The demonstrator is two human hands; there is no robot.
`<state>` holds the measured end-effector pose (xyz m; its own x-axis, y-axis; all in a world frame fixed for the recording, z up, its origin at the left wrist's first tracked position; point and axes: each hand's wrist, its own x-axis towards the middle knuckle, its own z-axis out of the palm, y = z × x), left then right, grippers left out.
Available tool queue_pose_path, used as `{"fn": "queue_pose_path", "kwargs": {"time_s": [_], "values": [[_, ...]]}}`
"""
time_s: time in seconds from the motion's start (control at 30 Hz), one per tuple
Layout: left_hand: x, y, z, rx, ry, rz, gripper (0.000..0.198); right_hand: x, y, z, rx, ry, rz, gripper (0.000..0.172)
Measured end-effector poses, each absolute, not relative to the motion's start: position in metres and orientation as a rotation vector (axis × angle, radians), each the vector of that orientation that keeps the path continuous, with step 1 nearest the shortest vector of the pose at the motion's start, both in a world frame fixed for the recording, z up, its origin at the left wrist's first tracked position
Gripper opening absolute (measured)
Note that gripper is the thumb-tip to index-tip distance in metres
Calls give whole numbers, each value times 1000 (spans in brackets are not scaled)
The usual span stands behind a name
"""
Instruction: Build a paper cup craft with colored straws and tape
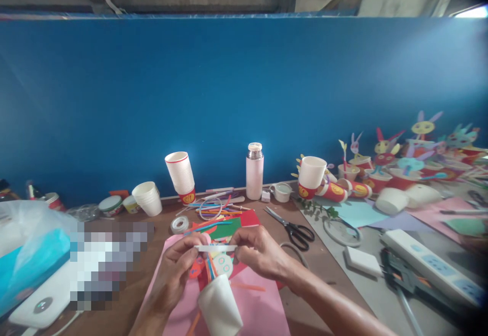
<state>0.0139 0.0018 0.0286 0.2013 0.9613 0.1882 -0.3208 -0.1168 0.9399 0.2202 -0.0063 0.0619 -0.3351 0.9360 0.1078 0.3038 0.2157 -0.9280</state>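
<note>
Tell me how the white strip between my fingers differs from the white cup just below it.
The strip is narrow, while the cup is broad and rounded. The strip stretches nearly level between your left hand and right hand; the cup leans at a slant. Both look white.

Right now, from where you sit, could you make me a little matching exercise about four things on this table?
1. white strip
2. thermos flask
3. scissors
4. power strip

A. black-handled
B. on the grey surface at the right
C. held between the left hand and right hand
D. upright before the blue panel

Pairs: 1-C, 2-D, 3-A, 4-B
</note>
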Motion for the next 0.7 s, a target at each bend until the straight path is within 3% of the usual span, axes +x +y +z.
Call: {"fn": "queue_pose_path", "kwargs": {"time_s": [0.3, 0.5, 0.7], "values": [[11, 4, 24, 996, 759, 1315, 9, 222, -1, 55, -1053, -1605, 1270, 37], [11, 3, 30, 938, 765, 1361, 12, 224, 1, 62, -892, -1412, 1387, 23], [13, 4, 30, 1068, 776, 1391, 9, 222, 5, 56, -932, -1412, 1235, 22]]}}
